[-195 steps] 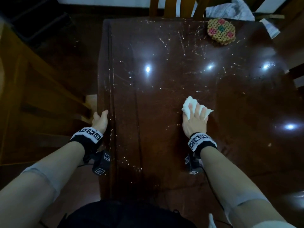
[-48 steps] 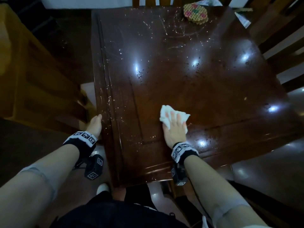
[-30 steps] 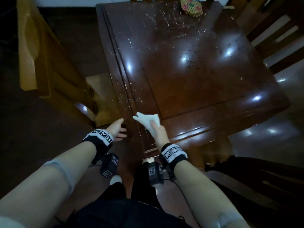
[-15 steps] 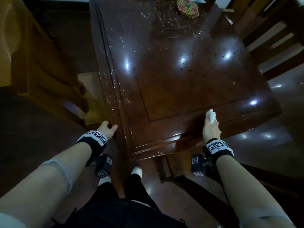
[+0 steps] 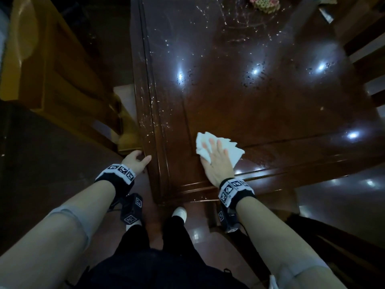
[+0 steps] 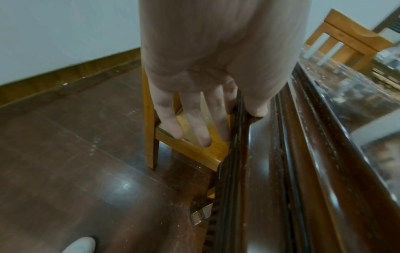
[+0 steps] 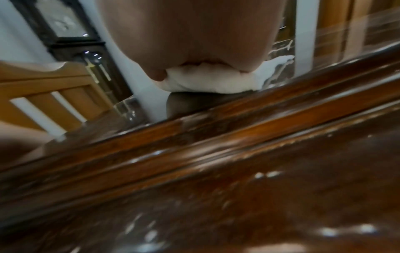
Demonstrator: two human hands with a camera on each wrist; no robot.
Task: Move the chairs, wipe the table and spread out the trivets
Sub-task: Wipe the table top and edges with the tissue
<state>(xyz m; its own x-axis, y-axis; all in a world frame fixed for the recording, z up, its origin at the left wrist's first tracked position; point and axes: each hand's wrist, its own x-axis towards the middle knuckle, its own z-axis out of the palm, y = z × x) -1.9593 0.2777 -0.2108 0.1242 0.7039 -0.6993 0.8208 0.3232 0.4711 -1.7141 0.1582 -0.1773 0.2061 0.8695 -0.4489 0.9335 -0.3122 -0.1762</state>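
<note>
while the right hand point(image 5: 216, 161) lies flat with fingers spread on a white cloth point(image 5: 220, 149), pressing it onto the near part of the dark glossy table point(image 5: 260, 105), the left hand point(image 5: 135, 161) rests at the table's near left edge, thumb on top and fingers reaching loosely down the side. trivets point(image 5: 263, 3) sit in a stack at the far edge, well apart from the cloth, with white streaks on the surface near them. one light wooden chair point(image 5: 62, 80) stands just left of the table; another chair point(image 5: 366, 44) stands at the right.
</note>
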